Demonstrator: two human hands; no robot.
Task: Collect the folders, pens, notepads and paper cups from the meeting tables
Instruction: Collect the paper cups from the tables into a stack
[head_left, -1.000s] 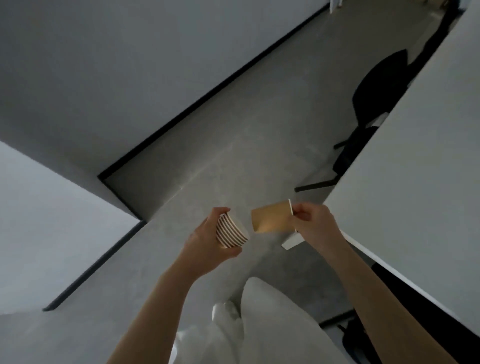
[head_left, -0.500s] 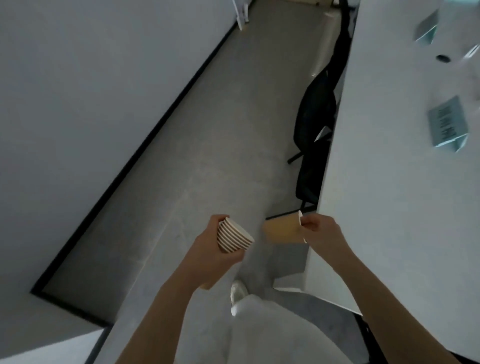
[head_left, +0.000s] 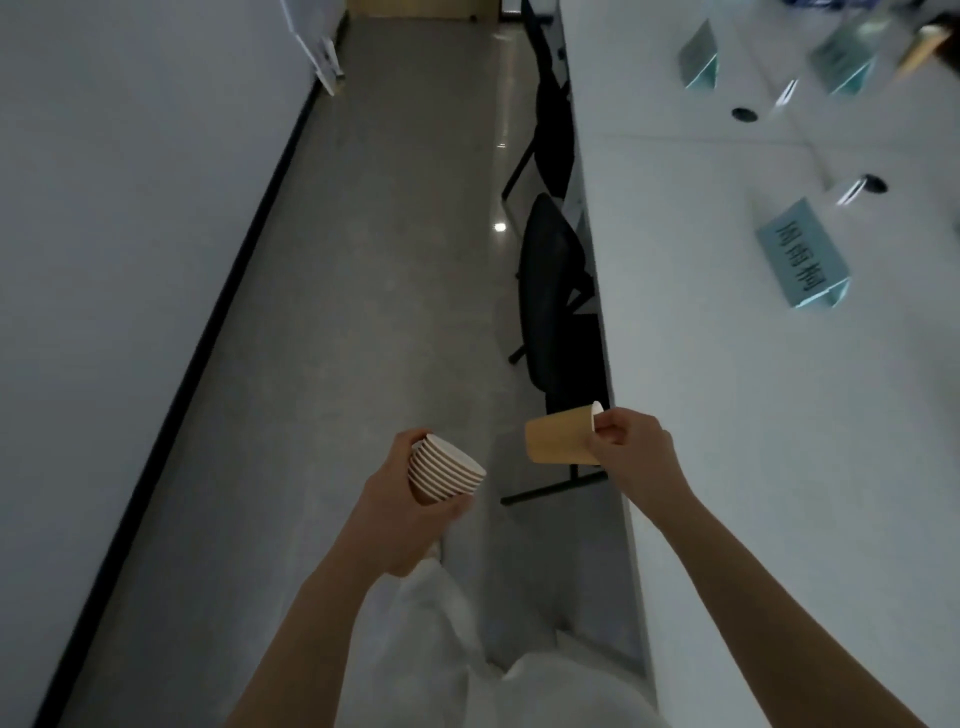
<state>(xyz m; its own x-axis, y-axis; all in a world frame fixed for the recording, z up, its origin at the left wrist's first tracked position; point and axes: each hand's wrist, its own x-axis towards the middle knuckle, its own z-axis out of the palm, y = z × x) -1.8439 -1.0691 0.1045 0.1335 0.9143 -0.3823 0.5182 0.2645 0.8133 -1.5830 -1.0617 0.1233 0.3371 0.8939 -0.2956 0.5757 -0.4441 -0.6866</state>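
Note:
My left hand (head_left: 402, 512) grips a nested stack of several paper cups (head_left: 445, 470), their white rims tilted up and to the right. My right hand (head_left: 631, 449) pinches a single brown paper cup (head_left: 561, 436) by its rim, held on its side with the base pointing left toward the stack. A small gap separates the single cup from the stack. Both are held over the floor, just left of the white meeting table (head_left: 779, 467).
Black chairs (head_left: 553, 291) are tucked along the table's left edge. Teal name cards (head_left: 802, 254) and round cable holes (head_left: 872, 184) are on the table; more cards (head_left: 701, 57) sit farther back. A grey floor aisle (head_left: 389, 234) runs ahead beside a white wall (head_left: 130, 208).
The view has swung right along the aisle, bringing the table with its name cards into sight. Both hands keep their cups, still slightly apart.

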